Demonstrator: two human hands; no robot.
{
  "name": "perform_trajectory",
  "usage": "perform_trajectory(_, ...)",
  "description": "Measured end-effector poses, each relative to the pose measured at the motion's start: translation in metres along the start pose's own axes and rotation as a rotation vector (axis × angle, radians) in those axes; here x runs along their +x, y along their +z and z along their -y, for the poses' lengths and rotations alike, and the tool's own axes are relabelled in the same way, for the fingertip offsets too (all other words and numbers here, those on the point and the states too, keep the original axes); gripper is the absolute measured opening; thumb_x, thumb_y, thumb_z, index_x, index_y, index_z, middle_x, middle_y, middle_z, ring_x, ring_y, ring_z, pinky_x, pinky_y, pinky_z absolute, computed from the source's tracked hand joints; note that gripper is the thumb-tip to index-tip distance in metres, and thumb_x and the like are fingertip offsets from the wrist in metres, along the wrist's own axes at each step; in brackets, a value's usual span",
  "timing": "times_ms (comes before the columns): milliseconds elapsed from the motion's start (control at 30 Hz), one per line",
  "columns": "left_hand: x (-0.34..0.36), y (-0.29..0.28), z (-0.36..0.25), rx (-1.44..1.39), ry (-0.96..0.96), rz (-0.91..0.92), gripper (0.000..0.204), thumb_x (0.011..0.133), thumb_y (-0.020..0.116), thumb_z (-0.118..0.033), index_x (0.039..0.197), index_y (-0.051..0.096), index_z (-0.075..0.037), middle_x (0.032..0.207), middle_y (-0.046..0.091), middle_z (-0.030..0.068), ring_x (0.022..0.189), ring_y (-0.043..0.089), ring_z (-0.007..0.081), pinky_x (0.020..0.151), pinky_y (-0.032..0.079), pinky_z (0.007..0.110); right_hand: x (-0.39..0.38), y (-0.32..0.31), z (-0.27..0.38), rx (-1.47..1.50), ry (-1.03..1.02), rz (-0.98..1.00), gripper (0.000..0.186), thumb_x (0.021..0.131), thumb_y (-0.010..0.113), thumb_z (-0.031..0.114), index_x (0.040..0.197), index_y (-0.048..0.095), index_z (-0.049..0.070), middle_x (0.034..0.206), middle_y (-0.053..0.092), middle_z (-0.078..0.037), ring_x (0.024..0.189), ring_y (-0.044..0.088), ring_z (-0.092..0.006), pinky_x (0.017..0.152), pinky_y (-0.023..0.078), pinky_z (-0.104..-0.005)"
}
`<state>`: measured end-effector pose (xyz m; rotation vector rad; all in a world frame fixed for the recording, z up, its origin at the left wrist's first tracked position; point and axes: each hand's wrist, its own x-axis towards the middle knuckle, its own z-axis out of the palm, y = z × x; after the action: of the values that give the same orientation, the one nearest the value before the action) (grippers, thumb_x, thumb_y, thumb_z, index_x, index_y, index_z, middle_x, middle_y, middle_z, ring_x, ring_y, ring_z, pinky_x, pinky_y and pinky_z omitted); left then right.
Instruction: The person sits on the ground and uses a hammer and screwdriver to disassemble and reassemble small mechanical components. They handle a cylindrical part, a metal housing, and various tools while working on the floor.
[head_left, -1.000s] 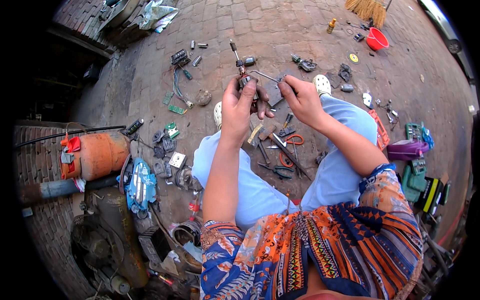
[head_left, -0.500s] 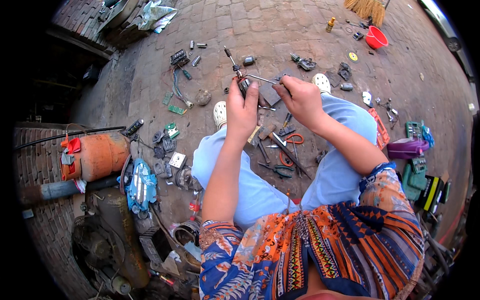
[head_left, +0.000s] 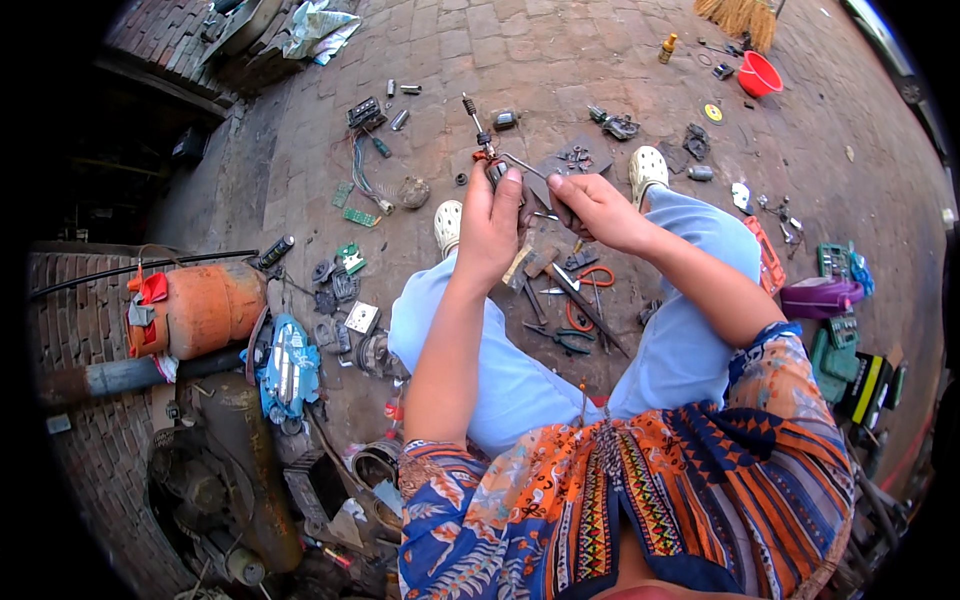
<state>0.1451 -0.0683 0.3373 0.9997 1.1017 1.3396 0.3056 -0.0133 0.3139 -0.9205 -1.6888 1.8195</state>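
My left hand (head_left: 490, 228) is closed round a small motor with a threaded shaft (head_left: 476, 118) pointing up and away from me. An orange-red bit shows at the shaft's base, and my fingers cover much of the dark body. My right hand (head_left: 603, 212) grips a screwdriver (head_left: 522, 165); its thin metal shank slants left, with the tip against or very near the motor just above my left thumb. The screwdriver's handle is hidden in my fist. Below the hands, on the ground between my legs, lie a hammer (head_left: 578, 292), orange-handled scissors (head_left: 597, 275) and pliers (head_left: 562, 342).
Small metal parts lie on a flat plate (head_left: 592, 160) beyond my right hand. Circuit boards (head_left: 360, 217) and wires are scattered left. An orange gas cylinder (head_left: 205, 308) lies at the left wall. A red bucket (head_left: 760, 75) stands far right, a purple case (head_left: 820, 297) nearer.
My right hand has come lower and slightly left, so the screwdriver slants more steeply toward the motor. The left hand keeps its hold. The whole view has shifted slightly.
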Motion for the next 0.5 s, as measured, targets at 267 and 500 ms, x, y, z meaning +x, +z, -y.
perform_trajectory(267, -0.006, 0.002, -0.017, -0.235, -0.175, 0.046, 0.031, 0.097, 0.039, -0.034, 0.102, 0.047, -0.004, 0.054, 0.033, -0.0031, 0.035, 0.026, 0.0044, 0.030, 0.025, 0.020, -0.002, 0.000, -0.002, 0.500, 0.227, 0.327, 0.050, 0.099, 0.031, 0.044, 0.066, 0.039, 0.009, 0.050, 0.023, 0.006, 0.039, 0.017, -0.0056, 0.036, 0.013, -0.0229)
perform_trajectory(500, -0.008, -0.003, -0.026, -0.439, -0.199, 0.210, 0.033, 0.096, 0.040, -0.036, 0.095, 0.044, -0.003, 0.052, 0.032, -0.0035, 0.033, 0.025, 0.0041, 0.027, 0.029, 0.022, -0.001, 0.000, -0.003, 0.622, 0.211, 0.448, 0.050, 0.099, 0.029, 0.046, 0.066, 0.039, 0.010, 0.049, 0.022, 0.007, 0.040, 0.017, -0.0056, 0.037, 0.013, -0.0224)
